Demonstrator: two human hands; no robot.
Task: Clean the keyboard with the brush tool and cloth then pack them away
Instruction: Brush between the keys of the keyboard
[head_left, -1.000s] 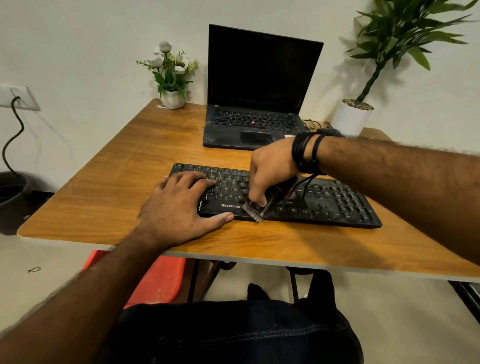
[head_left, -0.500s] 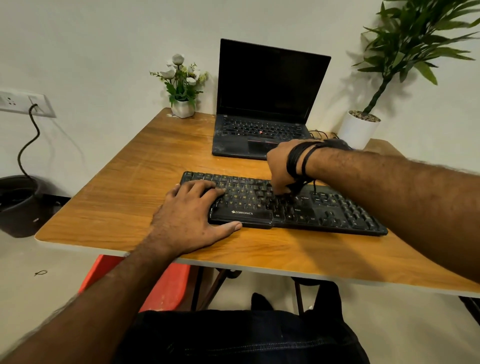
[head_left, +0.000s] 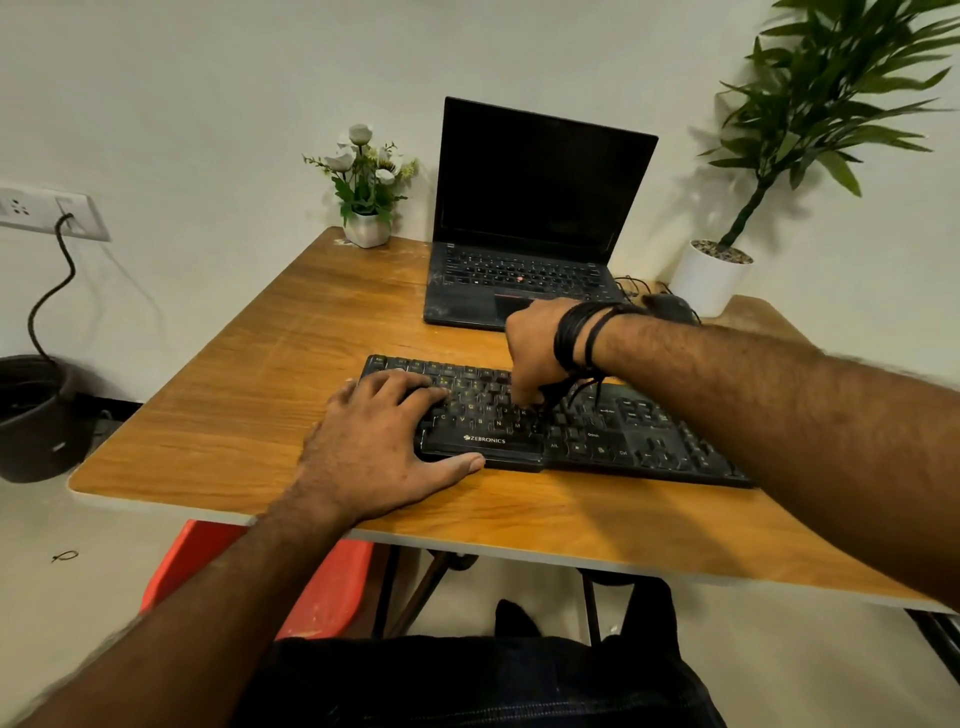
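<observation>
The black keyboard (head_left: 561, 426) lies across the middle of the frame on the wooden tabletop (head_left: 249, 415), its long side running left to right. The left hand (head_left: 379, 447) rests flat on the keyboard's left end, fingers (head_left: 415, 387) straight over the keys and the thumb lying along the near edge. The right hand (head_left: 535, 348) hangs over the keys at the centre, knuckles up, its fingers curled downward around something dark; the brush (head_left: 553, 400) shows only as a dark bit under the palm, so little of it can be made out. Black bands circle the right wrist. Above the keyboard in the frame stands an open laptop (head_left: 530, 218) with a dark screen. To its left sits a small white pot of flowers (head_left: 366, 187), and at the upper right a leafy plant (head_left: 810, 104) in a white pot. At the lower left, under the tabletop, a red chair (head_left: 332, 587) shows
</observation>
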